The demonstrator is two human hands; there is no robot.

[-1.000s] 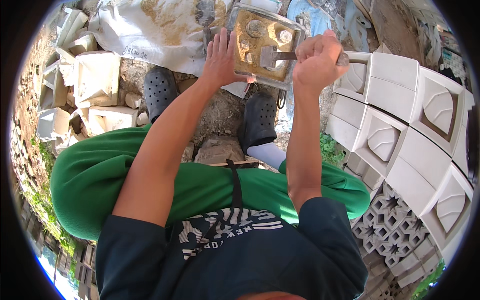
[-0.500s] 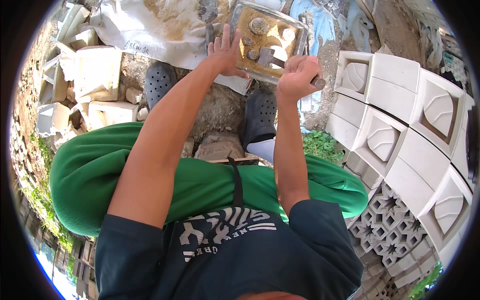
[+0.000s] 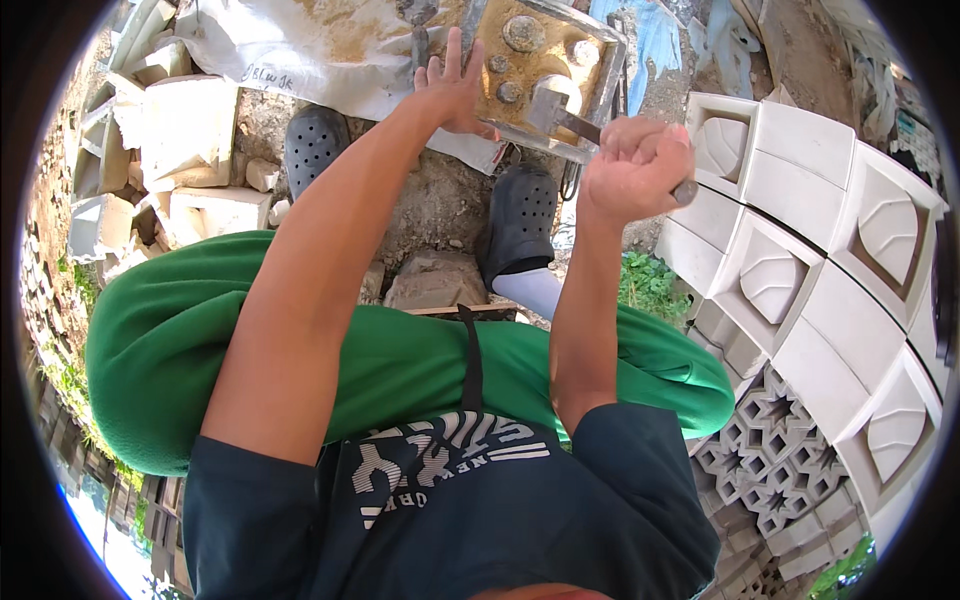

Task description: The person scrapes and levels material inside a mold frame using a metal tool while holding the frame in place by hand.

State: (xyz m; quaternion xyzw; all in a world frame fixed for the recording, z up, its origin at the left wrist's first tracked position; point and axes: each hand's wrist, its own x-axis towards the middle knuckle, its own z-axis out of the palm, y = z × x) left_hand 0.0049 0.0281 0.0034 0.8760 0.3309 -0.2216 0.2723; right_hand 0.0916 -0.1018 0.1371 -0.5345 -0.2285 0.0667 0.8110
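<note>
My left hand [image 3: 452,97] rests with its fingers spread against the near-left side of a square mould frame [image 3: 610,75]. Sandy yellowish material fills the frame, and several round knobs [image 3: 523,34] of different sizes stick up from it. In my right hand [image 3: 637,170] is a hammer [image 3: 546,110], gripped by its handle, with the end poking out below the fist. The hammer's head is over the near-right part of the frame; whether it touches anything there I cannot tell. A dirty trowel [image 3: 420,12] lies just beyond my left fingertips, partly cut off by the top edge.
A white sheet [image 3: 290,55] with sandy material spreads at the far left. Broken pale blocks [image 3: 185,130] are heaped on the left. Stacked white moulded blocks [image 3: 800,165] line the right side, with star-patterned pieces [image 3: 775,440] nearer. Blue plastic [image 3: 655,45] lies beyond the frame's right side.
My right hand and the hammer have shifted right and slightly toward me. My left hand stays spread by the frame. The view has shifted slightly.
</note>
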